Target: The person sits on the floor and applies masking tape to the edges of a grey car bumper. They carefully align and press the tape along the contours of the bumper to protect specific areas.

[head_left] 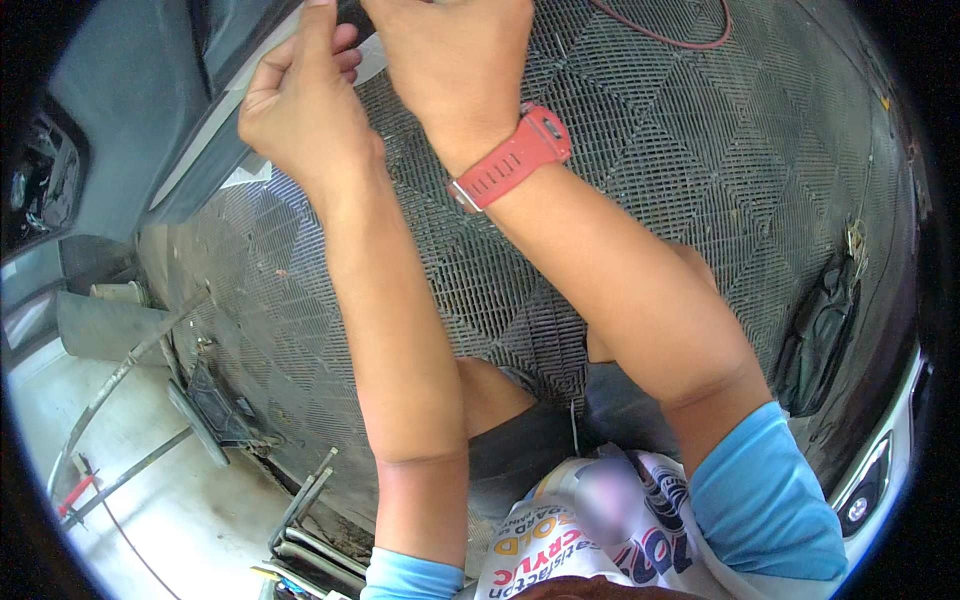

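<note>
Both my arms reach up to the top edge of the head view, beside a dark grey car body panel [130, 100]. My left hand [305, 110] is closed, its fingers curled and its thumb pointing up out of the picture; what it grips is hidden. Just right of it, my right hand [460, 60] shows its back, with the fingers cut off by the top edge. A red watch [515, 160] is on my right wrist. Along the panel's lower edge runs a pale strip [215, 130], and a small white piece [247, 176] shows below it.
Black grid matting [640, 150] covers the floor. A thin red hose [690, 45] curves at the top. To the right lie a black part [820, 340] and a white car's front with a round lamp [857, 508]. Metal stands [300, 500] are at lower left.
</note>
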The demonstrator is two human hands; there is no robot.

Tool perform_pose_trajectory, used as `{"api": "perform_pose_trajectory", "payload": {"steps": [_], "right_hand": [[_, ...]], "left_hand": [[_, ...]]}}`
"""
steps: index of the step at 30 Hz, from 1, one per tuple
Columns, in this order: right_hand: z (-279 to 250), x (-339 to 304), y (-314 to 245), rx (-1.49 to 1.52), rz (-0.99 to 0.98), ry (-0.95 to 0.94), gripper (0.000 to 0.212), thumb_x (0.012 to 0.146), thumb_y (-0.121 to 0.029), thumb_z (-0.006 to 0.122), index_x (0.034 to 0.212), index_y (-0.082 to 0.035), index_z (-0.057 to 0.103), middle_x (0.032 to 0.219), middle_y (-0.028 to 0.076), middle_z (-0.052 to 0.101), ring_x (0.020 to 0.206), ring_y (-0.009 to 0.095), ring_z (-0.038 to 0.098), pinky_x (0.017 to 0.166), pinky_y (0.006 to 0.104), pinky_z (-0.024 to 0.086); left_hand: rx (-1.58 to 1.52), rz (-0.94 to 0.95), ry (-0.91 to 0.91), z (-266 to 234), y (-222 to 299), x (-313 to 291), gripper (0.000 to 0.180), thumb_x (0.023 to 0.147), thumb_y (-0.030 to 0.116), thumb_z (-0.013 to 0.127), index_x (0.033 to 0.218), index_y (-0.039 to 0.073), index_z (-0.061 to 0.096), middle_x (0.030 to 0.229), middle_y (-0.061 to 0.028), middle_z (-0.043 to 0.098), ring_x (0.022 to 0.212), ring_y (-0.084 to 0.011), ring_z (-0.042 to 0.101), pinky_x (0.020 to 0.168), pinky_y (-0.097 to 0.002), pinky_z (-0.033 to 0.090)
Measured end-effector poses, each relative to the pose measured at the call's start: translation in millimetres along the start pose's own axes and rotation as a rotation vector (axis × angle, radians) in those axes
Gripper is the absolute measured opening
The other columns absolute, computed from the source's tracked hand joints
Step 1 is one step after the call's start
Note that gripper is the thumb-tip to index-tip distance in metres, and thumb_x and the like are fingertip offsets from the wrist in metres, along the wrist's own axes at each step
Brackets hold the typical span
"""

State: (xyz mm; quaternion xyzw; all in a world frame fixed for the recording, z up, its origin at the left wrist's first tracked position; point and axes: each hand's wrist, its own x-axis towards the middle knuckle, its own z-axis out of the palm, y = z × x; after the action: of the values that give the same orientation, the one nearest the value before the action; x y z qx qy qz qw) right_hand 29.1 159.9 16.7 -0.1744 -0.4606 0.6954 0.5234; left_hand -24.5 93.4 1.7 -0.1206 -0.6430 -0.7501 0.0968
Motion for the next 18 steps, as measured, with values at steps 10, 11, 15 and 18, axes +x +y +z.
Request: {"api": "perform_pose_trajectory", "payload": {"steps": [10, 11, 15, 18], "right_hand": [[-4, 5, -13, 0.04, 0.107, -0.016, 0.006, 0.093, -0.003, 0.069, 0.092, 0.003, 0.071, 0.074, 0.01, 0.073, 0.059, 0.014, 0.069, 0.055, 0.0288, 0.055], [-4, 2, -12, 0.028, 0.108, -0.019, 0.007, 0.093, -0.004, 0.069, 0.092, 0.003, 0.071, 0.074, 0.011, 0.074, 0.059, 0.014, 0.07, 0.055, 0.0289, 0.055], [-7, 2, -19, -0.094, -0.069, -0.022, 0.008, 0.094, -0.004, 0.068, 0.093, 0.004, 0.071, 0.074, 0.015, 0.073, 0.061, 0.018, 0.071, 0.057, 0.0309, 0.055], [-11, 9, -11, -0.116, -0.086, -0.064, 0.006, 0.093, -0.003, 0.068, 0.094, 0.002, 0.07, 0.076, 0.016, 0.072, 0.064, 0.023, 0.072, 0.06, 0.0335, 0.055]], "left_hand": [[0.03, -0.023, -0.091, -9, 4, -5, 0.026, 0.088, 0.02, 0.085, 0.093, -0.001, 0.072, 0.079, -0.0099, 0.073, 0.069, -0.0104, 0.067, 0.066, -0.0215, 0.051], [0.023, -0.016, -0.089, -14, 3, -5, 0.027, 0.087, 0.022, 0.085, 0.092, -0.002, 0.072, 0.078, -0.01, 0.073, 0.067, -0.0101, 0.066, 0.064, -0.0212, 0.05], [0.029, -0.025, -0.143, -16, 9, -6, 0.021, 0.094, 0.018, 0.079, 0.086, 0.002, 0.069, 0.08, -0.0095, 0.074, 0.067, -0.0097, 0.067, 0.064, -0.0197, 0.052], [0.075, 0.006, -0.146, -17, 12, -6, 0.03, 0.091, 0.024, 0.083, 0.097, -0.004, 0.072, 0.079, -0.011, 0.074, 0.067, -0.0111, 0.067, 0.065, -0.0205, 0.051]]}}
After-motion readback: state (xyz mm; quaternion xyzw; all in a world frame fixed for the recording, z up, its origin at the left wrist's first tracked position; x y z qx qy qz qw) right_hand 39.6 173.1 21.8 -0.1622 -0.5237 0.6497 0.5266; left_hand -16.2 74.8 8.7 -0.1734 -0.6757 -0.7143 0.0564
